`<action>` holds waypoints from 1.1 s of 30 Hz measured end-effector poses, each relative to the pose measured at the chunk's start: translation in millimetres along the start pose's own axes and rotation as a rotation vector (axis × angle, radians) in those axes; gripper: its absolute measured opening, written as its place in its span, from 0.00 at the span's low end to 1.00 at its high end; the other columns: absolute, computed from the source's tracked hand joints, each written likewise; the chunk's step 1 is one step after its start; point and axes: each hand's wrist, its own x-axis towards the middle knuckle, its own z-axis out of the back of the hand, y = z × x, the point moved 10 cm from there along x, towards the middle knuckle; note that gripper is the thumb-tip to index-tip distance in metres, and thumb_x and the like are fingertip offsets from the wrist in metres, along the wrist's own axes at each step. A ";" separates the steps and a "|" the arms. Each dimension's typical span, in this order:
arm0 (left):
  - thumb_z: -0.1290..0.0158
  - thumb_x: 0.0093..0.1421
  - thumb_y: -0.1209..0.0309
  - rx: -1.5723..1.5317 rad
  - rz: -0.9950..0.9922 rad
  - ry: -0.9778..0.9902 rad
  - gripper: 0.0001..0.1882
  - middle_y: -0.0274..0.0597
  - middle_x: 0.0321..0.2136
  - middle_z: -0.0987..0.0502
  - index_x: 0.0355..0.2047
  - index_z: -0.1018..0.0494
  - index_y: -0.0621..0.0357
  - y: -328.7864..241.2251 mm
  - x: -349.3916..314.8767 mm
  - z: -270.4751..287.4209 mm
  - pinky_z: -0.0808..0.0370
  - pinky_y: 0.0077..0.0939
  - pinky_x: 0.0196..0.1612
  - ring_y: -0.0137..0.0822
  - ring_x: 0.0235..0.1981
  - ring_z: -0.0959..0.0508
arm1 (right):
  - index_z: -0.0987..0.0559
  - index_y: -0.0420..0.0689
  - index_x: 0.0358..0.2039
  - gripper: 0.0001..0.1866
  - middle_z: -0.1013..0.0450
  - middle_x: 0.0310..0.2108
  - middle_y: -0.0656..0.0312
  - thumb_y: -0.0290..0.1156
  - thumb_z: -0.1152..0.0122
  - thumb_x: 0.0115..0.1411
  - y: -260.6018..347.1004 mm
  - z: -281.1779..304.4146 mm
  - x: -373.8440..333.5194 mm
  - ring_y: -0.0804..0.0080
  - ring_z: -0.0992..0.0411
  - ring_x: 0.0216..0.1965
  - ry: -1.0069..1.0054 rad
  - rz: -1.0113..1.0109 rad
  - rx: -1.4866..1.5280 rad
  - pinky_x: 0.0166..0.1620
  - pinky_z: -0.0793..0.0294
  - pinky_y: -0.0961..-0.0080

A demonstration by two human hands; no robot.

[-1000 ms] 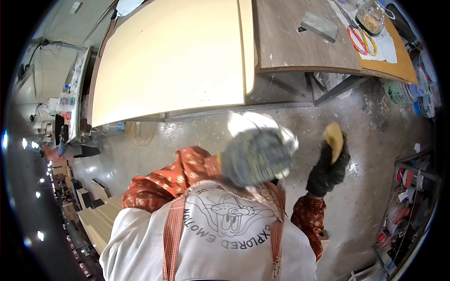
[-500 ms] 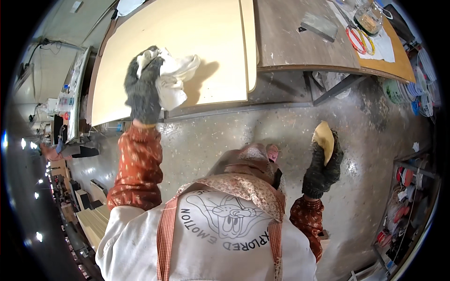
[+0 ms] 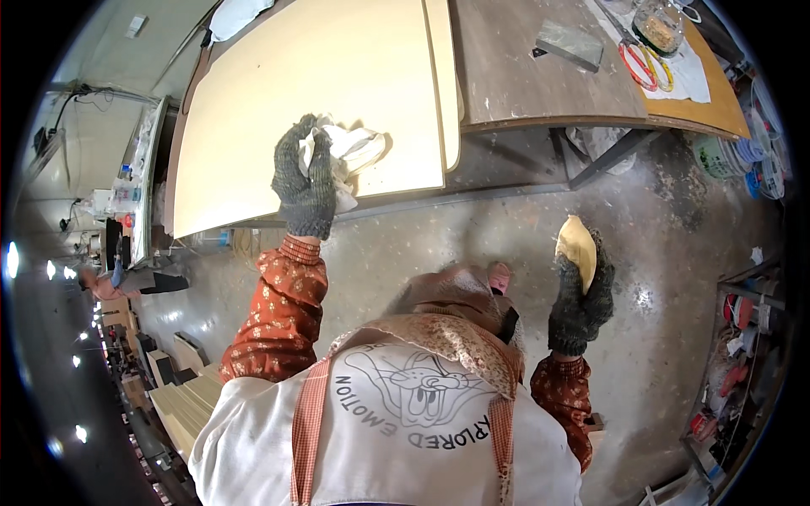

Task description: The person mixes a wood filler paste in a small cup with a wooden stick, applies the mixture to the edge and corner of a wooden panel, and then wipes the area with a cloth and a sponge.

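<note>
My left hand (image 3: 302,187), in a dark knitted glove, is closed on a crumpled white cloth (image 3: 361,148). Hand and cloth are over the near part of a large flat cream panel (image 3: 337,59), which lies on the table. Away from the table, out to the right above the floor, my right hand (image 3: 582,304) wears a matching glove. Its fingers grip a curved tan sheet (image 3: 576,244), whose exact kind I cannot make out. Both forearms have rust-red patterned sleeves.
On the brown tabletop (image 3: 523,88) lies a grey block (image 3: 570,45). Farther right are scissors (image 3: 639,66) with red and yellow handles and a glass jar (image 3: 658,29). Cluttered shelving (image 3: 732,363) stands at right; stacked boards (image 3: 181,401) are at lower left. Another person (image 3: 110,284) is far left.
My left hand has moved right and slightly nearer to me across the panel, carrying the cloth along. My right hand keeps the tan sheet and has barely moved.
</note>
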 end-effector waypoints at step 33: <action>0.42 0.44 0.69 -0.222 -0.651 1.030 0.21 0.45 0.36 0.29 0.41 0.31 0.55 -102.4 -57.5 -78.5 0.27 0.24 0.36 0.38 0.33 0.26 | 0.31 0.37 0.45 0.18 0.31 0.42 0.54 0.25 0.47 0.52 -13.2 11.6 -6.3 0.65 0.32 0.42 -0.064 -0.025 0.059 0.45 0.34 0.74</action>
